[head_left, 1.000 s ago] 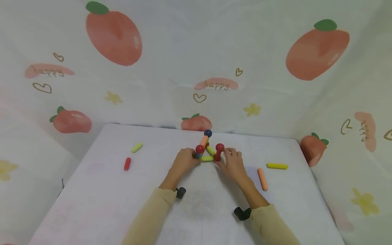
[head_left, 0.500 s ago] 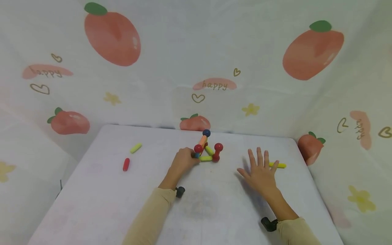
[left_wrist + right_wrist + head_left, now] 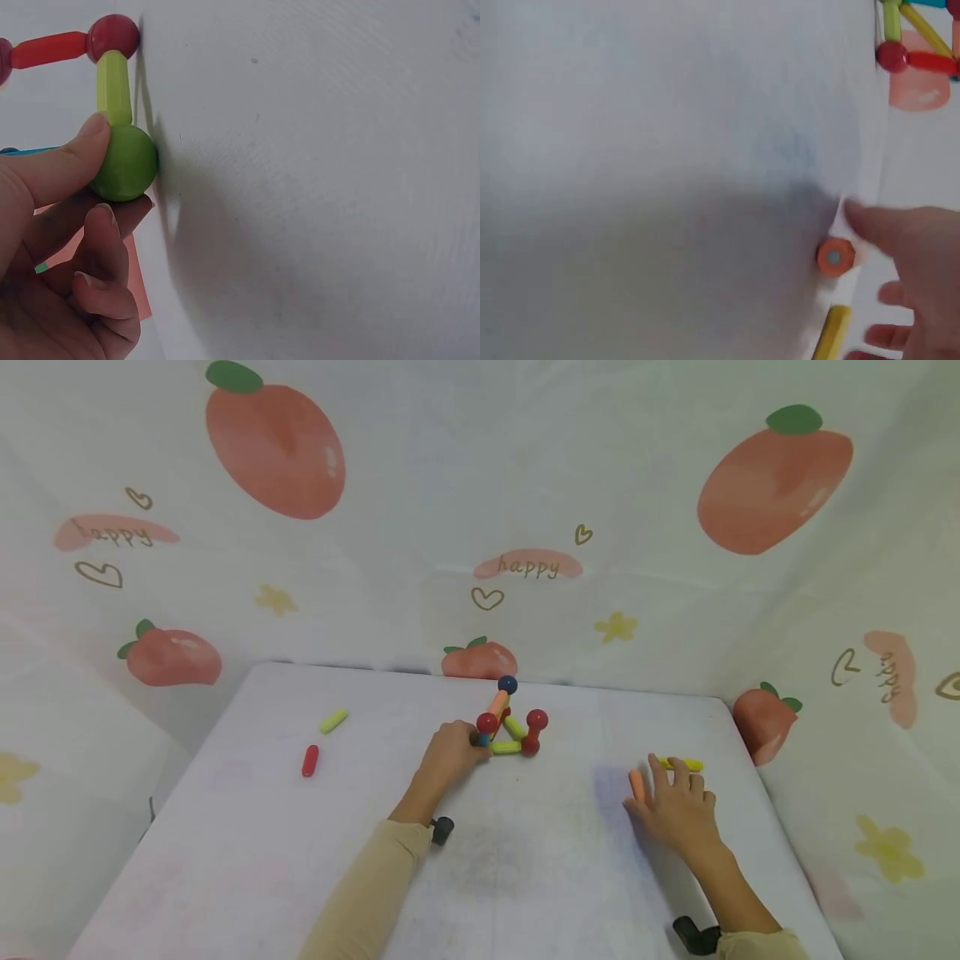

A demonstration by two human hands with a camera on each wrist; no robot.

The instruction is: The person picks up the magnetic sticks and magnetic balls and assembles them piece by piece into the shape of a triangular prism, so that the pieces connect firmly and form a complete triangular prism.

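On the white table (image 3: 487, 885), the ball-and-rod frame (image 3: 515, 728) stands near the middle of the back edge. The left hand (image 3: 450, 756) is at its near-left corner; the right hand (image 3: 678, 814), well apart, has loosely spread fingers and holds nothing, a yellow rod (image 3: 688, 765) by its fingertips and an orange rod (image 3: 637, 786) beside its thumb, contact unclear. Left thumb and fingers pinch the frame's green ball (image 3: 126, 165).

From my feed I see the ball-and-rod structure (image 3: 515, 727) at the far middle of the table (image 3: 517, 885), the left hand (image 3: 452, 753) at its left side, the near left rod (image 3: 310, 761) and far left rod (image 3: 333, 721) well leftward, and the right hand (image 3: 681, 814) beside the near right rod (image 3: 637, 786), the far right rod (image 3: 690, 766) just beyond.
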